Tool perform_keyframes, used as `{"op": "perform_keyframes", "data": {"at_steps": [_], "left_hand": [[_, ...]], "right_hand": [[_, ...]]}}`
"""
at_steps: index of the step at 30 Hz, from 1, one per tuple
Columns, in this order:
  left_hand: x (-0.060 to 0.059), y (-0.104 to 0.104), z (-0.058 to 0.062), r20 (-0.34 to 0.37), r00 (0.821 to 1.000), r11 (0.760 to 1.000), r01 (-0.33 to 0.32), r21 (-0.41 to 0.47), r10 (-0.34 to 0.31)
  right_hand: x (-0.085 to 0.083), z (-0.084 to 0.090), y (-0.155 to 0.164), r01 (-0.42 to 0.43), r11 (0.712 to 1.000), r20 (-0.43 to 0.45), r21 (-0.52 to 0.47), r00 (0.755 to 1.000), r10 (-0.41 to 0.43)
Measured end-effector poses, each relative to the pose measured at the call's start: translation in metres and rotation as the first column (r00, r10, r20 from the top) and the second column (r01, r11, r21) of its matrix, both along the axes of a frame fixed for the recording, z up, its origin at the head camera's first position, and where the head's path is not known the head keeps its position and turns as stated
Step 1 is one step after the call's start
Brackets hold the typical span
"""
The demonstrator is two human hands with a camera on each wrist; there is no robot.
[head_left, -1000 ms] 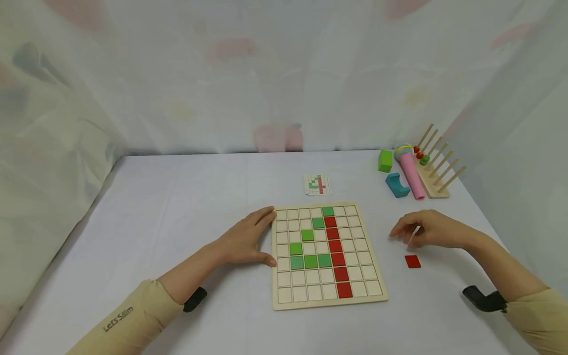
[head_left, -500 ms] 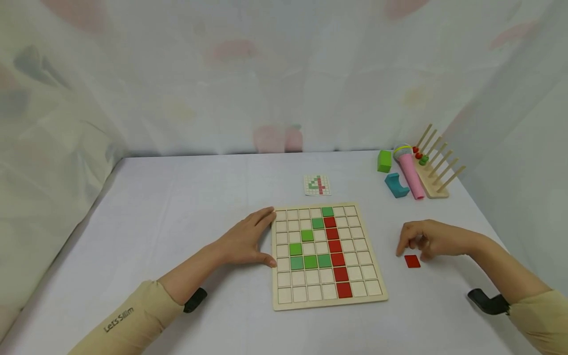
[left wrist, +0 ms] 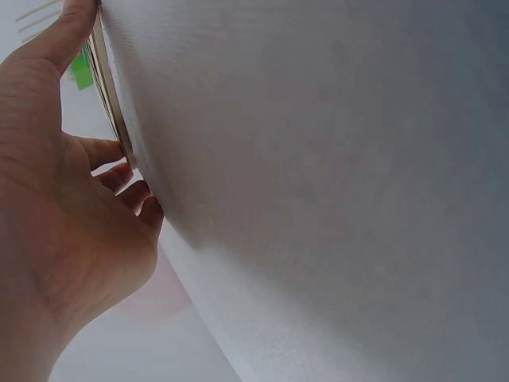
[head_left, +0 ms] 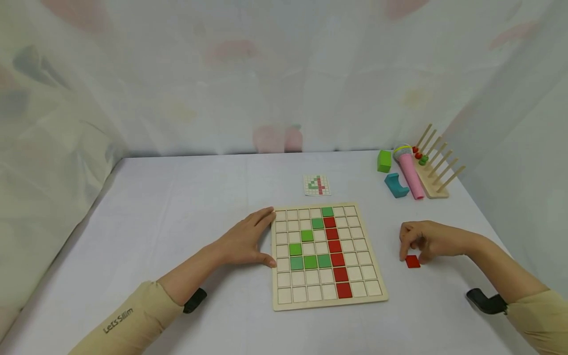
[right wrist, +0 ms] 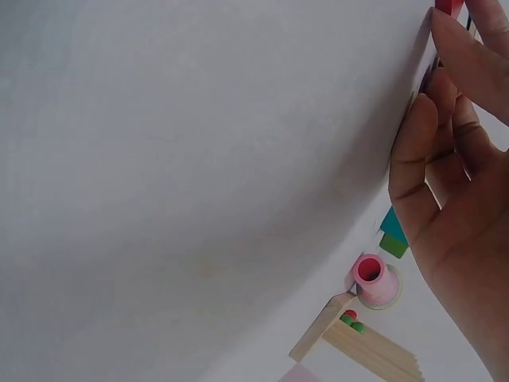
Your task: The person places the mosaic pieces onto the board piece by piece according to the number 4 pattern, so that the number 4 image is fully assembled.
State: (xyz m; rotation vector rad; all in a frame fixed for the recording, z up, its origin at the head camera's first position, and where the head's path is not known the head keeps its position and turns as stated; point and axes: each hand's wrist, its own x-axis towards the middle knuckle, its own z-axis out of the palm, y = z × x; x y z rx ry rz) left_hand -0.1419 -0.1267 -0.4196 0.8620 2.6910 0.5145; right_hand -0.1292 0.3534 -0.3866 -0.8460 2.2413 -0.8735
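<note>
My right hand [head_left: 428,240] is curled down over the one loose red tile [head_left: 412,262], its fingertips [head_left: 405,256] touching the tile's far corners; whether they pinch it I cannot tell. A second ago this hand hovered beyond the tile, apart from it. Well to its left, my left hand [head_left: 245,240] lies flat, fingers straight against the edge of the one wooden grid board [head_left: 329,304], unmoved. The board holds seven red tiles [head_left: 336,246] in a column and seven green tiles [head_left: 310,261].
</note>
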Motion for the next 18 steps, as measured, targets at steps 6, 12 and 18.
{"op": "perform_keyframes", "data": {"at_steps": [6,12,18], "left_hand": [[0.0002,-0.001,-0.0013,-0.013,1.0,1.0,0.003,0.003,-0.003],[0.0001,-0.0008,-0.0015,-0.005,1.0,1.0,-0.003,0.002,0.003],[-0.0002,-0.0008,-0.0021,-0.011,1.0,1.0,0.003,0.005,-0.003]], "right_hand": [[-0.0012,-0.0011,-0.0015,-0.026,1.0,-0.053,-0.001,0.998,0.026],[-0.0009,0.0027,-0.0053,0.009,0.999,-0.038,0.045,0.999,-0.008],[-0.0025,0.0043,-0.0093,0.068,0.99,-0.058,0.123,0.996,-0.061]]}}
